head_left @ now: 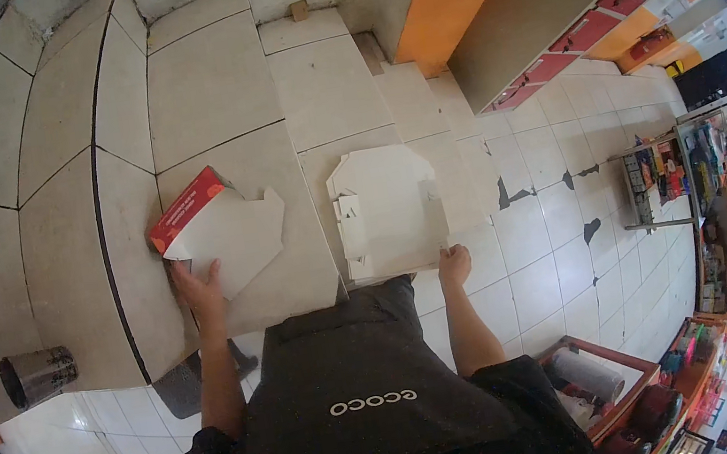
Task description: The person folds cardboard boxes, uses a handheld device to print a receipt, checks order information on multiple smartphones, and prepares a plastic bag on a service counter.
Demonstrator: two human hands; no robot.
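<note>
To the left, a partly folded cardboard carton (237, 237) shows a white inner face and a red printed side. My left hand (201, 291) is at its near corner, with the thumb by the white panel and the fingers by the red side. In front of me lie flat white cardboard blanks (393, 203) with cut corners and slotted flaps, apparently stacked. My right hand (455, 264) is closed in a pinch at their near right corner. Both pieces are on the tiled ledge, side by side with a gap between them.
A dark mesh bin (40, 375) stands on the tiled surface at far left. Red-fronted lockers (584, 30) run along the upper right. Shelves with goods (660, 180) stand at right, and a wood-framed case (597, 380) is close by my right side.
</note>
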